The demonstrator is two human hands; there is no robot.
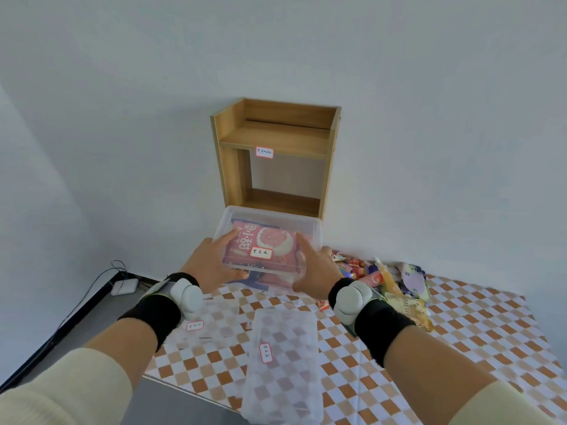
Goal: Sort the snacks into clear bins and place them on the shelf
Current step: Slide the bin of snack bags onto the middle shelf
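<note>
You hold one clear bin [270,240] up off the worktop [460,348], between both hands, in front of the wooden shelf [273,157]. Your left hand [211,268] wraps the bin's near left corner, thumb along the rim and fingers under the base; your right hand [316,271] does the same at the near right corner. Each grip is pressed onto the bin, not spread.

Inside the bin lies a pink snack packet [264,243] with a grapefruit picture, and a white label sits on the bin's near wall. Darker packets show beneath it, though how many you cannot tell through the plastic.

So one bin looks filled and ready to go up. The shelf is bare: the upper board, which carries a small label [264,152] on its front edge, holds nothing, and the lower opening is empty too. No bin has been placed yet.

A good deal is left. Two more clear bins, one at the left [211,320] and one in the middle [282,357], lie on the checked cloth near you, each labelled, and both look empty. A heap of loose snacks [383,277] lies on the worktop to your right, against the wall, unsorted.

By my reading you are about a third of the way: one bin sorted, none shelved. The bin in hand is just below and in front of the lower opening, which of the two levels it belongs on cannot be read from the labels.
</note>
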